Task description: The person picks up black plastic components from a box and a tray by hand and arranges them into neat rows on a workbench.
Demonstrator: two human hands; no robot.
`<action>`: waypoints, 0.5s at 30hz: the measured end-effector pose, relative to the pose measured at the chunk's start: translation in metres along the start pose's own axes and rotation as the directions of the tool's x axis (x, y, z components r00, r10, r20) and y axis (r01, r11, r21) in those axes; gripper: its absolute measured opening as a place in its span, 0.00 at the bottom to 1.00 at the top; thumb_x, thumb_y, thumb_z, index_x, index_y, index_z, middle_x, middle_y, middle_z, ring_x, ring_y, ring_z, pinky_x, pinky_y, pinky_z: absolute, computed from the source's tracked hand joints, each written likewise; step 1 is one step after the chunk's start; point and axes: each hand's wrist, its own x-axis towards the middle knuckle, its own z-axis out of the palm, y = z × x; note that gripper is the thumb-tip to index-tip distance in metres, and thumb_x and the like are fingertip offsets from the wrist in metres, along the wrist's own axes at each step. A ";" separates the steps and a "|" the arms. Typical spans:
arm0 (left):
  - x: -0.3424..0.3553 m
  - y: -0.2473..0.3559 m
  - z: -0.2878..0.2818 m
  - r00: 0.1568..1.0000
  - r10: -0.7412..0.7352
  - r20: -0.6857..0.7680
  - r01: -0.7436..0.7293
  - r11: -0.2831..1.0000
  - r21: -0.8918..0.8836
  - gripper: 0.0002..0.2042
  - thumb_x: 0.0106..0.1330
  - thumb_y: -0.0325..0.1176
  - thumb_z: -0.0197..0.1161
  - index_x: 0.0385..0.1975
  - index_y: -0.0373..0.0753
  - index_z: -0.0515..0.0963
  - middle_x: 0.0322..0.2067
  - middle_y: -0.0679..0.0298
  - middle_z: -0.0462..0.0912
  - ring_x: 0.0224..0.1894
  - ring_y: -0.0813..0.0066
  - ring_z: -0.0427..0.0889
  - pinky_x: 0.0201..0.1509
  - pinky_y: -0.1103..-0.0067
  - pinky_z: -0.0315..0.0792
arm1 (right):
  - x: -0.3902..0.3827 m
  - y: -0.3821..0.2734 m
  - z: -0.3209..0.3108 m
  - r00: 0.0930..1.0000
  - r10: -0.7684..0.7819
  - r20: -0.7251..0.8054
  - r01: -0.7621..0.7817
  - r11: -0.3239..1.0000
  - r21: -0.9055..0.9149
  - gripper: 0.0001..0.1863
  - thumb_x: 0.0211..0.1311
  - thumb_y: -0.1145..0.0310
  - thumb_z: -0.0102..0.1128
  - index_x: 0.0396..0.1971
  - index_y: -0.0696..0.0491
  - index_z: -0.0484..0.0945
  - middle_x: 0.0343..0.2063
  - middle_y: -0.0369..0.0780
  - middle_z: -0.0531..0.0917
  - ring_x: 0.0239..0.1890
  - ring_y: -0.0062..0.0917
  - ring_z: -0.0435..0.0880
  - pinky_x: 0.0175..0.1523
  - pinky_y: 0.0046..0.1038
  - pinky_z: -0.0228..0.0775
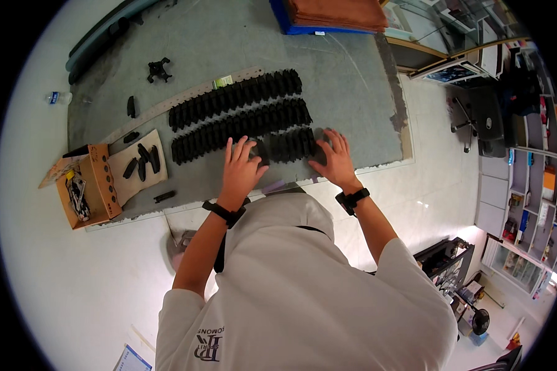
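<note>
Small black ribbed pieces, their kind too small to make out, stand packed side by side on the grey table. A far row [235,96] and a middle row [241,125] run long; a short near row [292,144] lies between my hands. My left hand [240,172] is at the short row's left side, fingers spread, beside a blurred dark piece [261,151]; contact is unclear. At the row's right end my right hand [335,162] has its thumb and fingers apart, close to the last piece. Both wrists wear black bands.
An open cardboard box [108,179] stands at the left edge. Beside it, several loose black pieces [142,162] lie on a beige sheet [125,185]. A long ruler [179,99] lies behind the rows. Further back are a black clamp-like part [159,70] and brown cloth [337,13] over blue.
</note>
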 end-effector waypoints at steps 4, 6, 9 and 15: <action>0.004 0.003 0.007 1.000 0.019 -0.017 -0.019 1.000 0.003 0.12 0.62 0.42 0.79 0.30 0.39 0.90 0.61 0.59 0.80 0.76 0.55 0.67 0.87 0.48 0.50 | -0.002 0.000 0.000 1.000 -0.001 0.011 0.001 1.000 0.006 0.35 0.55 0.56 0.83 0.62 0.53 0.80 0.74 0.49 0.70 0.80 0.52 0.63 0.84 0.56 0.51; 0.006 0.004 0.006 1.000 0.018 -0.018 -0.018 1.000 0.014 0.12 0.62 0.42 0.79 0.30 0.39 0.90 0.61 0.58 0.80 0.76 0.55 0.68 0.87 0.48 0.50 | -0.002 0.001 0.002 1.000 0.001 0.009 -0.001 1.000 0.005 0.35 0.56 0.55 0.83 0.62 0.53 0.80 0.74 0.49 0.70 0.80 0.52 0.62 0.84 0.57 0.51; 0.008 0.006 0.004 0.999 0.009 -0.032 -0.008 1.000 0.013 0.11 0.62 0.41 0.79 0.29 0.40 0.90 0.61 0.57 0.80 0.76 0.55 0.68 0.87 0.49 0.50 | -0.002 0.002 0.003 1.000 0.005 -0.001 -0.005 1.000 0.008 0.35 0.56 0.55 0.83 0.61 0.53 0.80 0.74 0.49 0.70 0.80 0.52 0.62 0.83 0.57 0.51; 0.006 0.002 0.004 1.000 0.025 -0.006 -0.025 0.999 0.021 0.11 0.60 0.41 0.80 0.30 0.40 0.89 0.62 0.57 0.79 0.76 0.54 0.68 0.87 0.49 0.50 | -0.001 0.001 0.004 1.000 0.013 -0.004 -0.013 1.000 0.015 0.35 0.55 0.55 0.83 0.61 0.52 0.80 0.74 0.49 0.70 0.80 0.52 0.63 0.83 0.58 0.51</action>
